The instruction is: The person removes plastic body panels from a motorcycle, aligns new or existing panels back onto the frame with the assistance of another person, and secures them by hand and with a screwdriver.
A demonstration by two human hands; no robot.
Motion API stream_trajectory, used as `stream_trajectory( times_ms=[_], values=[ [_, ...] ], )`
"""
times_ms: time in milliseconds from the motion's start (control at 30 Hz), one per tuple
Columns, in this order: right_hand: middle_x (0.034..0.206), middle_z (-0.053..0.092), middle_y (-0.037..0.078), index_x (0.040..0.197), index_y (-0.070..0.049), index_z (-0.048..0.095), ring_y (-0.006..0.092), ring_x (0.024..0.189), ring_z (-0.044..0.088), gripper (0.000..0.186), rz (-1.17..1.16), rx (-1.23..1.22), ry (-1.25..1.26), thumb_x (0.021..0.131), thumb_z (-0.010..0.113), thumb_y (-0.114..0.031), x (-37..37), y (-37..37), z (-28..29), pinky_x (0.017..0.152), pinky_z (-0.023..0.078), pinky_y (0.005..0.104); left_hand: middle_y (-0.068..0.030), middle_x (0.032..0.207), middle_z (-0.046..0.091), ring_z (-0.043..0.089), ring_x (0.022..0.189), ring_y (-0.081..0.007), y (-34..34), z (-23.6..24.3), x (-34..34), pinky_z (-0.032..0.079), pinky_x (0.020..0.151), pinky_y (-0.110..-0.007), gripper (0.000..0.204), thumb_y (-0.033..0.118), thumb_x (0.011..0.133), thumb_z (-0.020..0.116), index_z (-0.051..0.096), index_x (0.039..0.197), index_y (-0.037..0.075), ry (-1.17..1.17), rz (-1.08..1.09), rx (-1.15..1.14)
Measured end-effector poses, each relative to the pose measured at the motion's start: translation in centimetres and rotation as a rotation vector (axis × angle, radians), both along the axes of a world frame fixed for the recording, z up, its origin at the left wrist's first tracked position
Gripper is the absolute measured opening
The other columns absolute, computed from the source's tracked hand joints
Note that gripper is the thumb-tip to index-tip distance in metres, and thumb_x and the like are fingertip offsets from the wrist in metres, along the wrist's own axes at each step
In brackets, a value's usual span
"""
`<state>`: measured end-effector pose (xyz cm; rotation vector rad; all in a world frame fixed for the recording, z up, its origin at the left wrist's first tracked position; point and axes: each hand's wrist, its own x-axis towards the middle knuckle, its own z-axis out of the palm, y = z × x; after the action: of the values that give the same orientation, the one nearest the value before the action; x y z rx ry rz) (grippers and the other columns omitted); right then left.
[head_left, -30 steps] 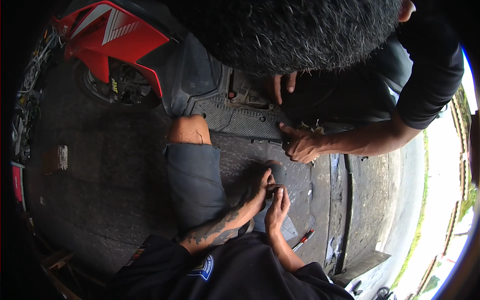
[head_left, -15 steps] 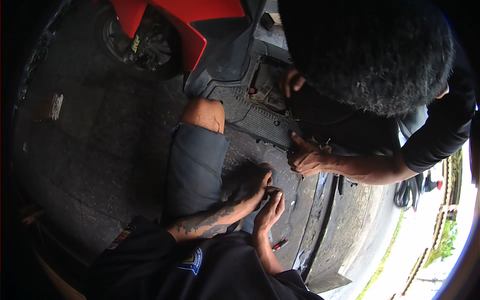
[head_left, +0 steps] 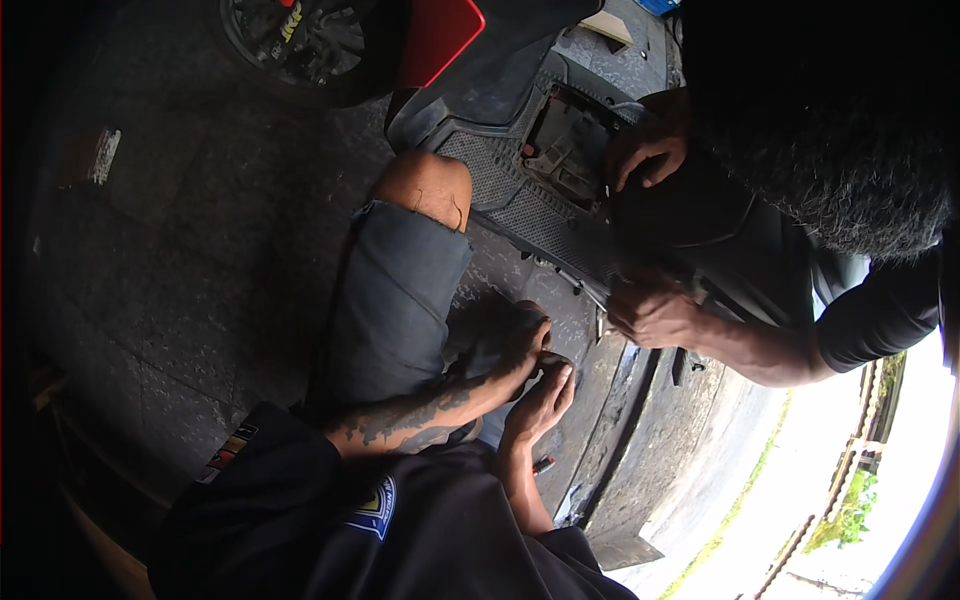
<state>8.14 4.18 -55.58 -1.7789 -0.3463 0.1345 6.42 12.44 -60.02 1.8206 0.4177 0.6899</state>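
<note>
Dark floor (head_left: 190, 270) underlies left hand (head_left: 527, 348), right hand (head_left: 540, 402) and 1 lettered badge (head_left: 377, 508).

Left hand (head_left: 528, 352) and right hand (head_left: 538, 405), bare, fingers close together, beside a scooter (head_left: 485, 70).
Hands: tilted toward each other, near grey shorts (head_left: 392, 285); anything between the fingers too hidden to tell. Scooter: red and dark body, wheel (head_left: 335, 80) at upper left, textured footboard (head_left: 482, 165), uncovered compartment (head_left: 575, 145) with a small red part (head_left: 527, 151) inside. Co-worker (head_left: 770, 355): one hand (head_left: 652, 145) at the compartment's right side, the other (head_left: 655, 312), blurred, near the footboard; dark sleeve. Floor (head_left: 210, 270): dark; red-and-black tool (head_left: 543, 466) beside the wearer's right forearm; worn block (head_left: 102, 156) at far left.
</note>
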Motion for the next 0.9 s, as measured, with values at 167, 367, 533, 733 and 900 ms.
stream_trajectory(
  times_ms=[167,367,533,733,900],
  values=[
    [0.083,0.056,0.005,0.086,0.001,0.055,0.0125,0.078,0.048,0.037,0.005,0.033,-0.031,0.102,0.035,-0.025,0.2,0.1,-0.4,0.073,0.038,0.0269,-0.0087,0.081,0.053,0.056,0.077,-0.0212,-3.2,-6.0,1.9,0.044,0.066,-0.031,0.004,0.007,0.083,0.051,0.050,0.081,0.004,-0.158,0.015,-0.260],
    [0.082,0.055,0.004,0.085,0.001,0.055,0.0123,0.077,0.047,0.038,-0.016,-0.019,-0.037,0.102,0.035,-0.026,0.3,0.2,-0.4,0.072,0.037,0.0268,-0.0075,0.076,0.053,0.055,0.070,-0.0193,-1.5,-0.3,0.9,0.043,0.060,-0.031,0.008,0.009,0.090,0.044,0.050,0.086,0.005,0.195,-0.039,-0.311],
    [0.080,0.053,0.003,0.085,0.000,0.055,0.0122,0.075,0.046,0.038,-0.020,0.006,0.030,0.101,0.035,-0.028,0.4,0.2,-0.6,0.071,0.037,0.0265,-0.0106,0.078,0.052,0.056,0.072,-0.0220,-1.6,-1.6,0.7,0.044,0.063,-0.032,0.005,0.005,0.086,0.044,0.048,0.086,0.004,0.084,0.031,-0.118],
    [0.082,0.053,0.006,0.089,0.003,0.054,0.0131,0.077,0.047,0.041,-0.017,-0.059,0.008,0.102,0.038,-0.033,0.6,-0.2,-0.9,0.073,0.038,0.0285,-0.0082,0.076,0.049,0.053,0.071,-0.0171,-2.4,-3.0,0.5,0.042,0.062,-0.030,0.010,0.008,0.091,0.041,0.048,0.087,0.004,-0.135,0.014,-0.241],
    [0.083,0.053,0.005,0.089,0.001,0.055,0.0131,0.078,0.047,0.039,-0.036,-0.047,0.010,0.102,0.036,-0.030,0.1,0.2,-0.6,0.073,0.038,0.0283,-0.0061,0.066,0.050,0.052,0.060,-0.0146,3.5,7.5,-0.4,0.041,0.056,-0.031,0.020,0.013,0.094,0.040,0.049,0.079,0.003,0.296,-0.073,-0.731]
  ],
)
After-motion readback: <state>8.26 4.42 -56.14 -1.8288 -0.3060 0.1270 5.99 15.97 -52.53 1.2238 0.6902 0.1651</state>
